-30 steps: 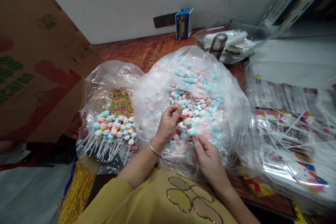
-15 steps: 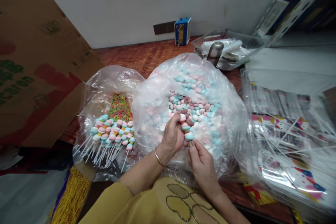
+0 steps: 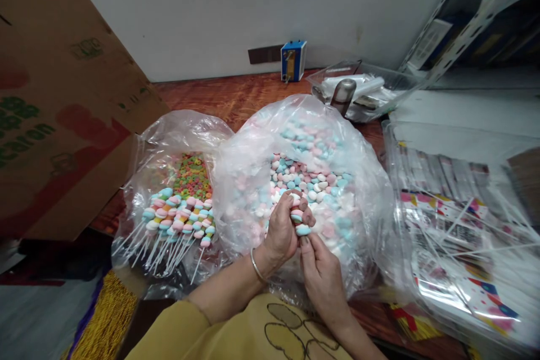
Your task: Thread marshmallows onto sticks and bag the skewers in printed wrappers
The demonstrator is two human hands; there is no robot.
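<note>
Both hands met over the big clear bag (image 3: 247,163) of loose pink, blue and white marshmallow candies (image 3: 314,180), which sat mid-table towards the near edge. Left hand (image 3: 282,234), bangle (image 3: 255,265) on the wrist, had its fingers (image 3: 291,208) curled tight round a half-built candy skewer (image 3: 300,224), a short stack of pink, white and blue pieces. Right hand (image 3: 321,278) came up from below, fingers pinched together just under the lowest blue piece, probably on the stick, though the stick itself was hidden. The skewer was upright, held just above the loose candies.

Just left of the big bag lay a second clear bag (image 3: 143,157), touching it, with finished skewers (image 3: 177,219) lying side by side, white sticks pointing to the near edge, and coloured cereal rings (image 3: 193,173) behind them. A cardboard box (image 3: 63,107) leaned over the table's left edge. Along the right edge lay a stack of printed clear wrappers (image 3: 459,225). At the far edge stood a small blue box (image 3: 293,60) by the wall, and near it a clear tray (image 3: 379,81) with a metal cylinder (image 3: 342,94). Bare wooden table (image 3: 228,95) showed behind the bags.
</note>
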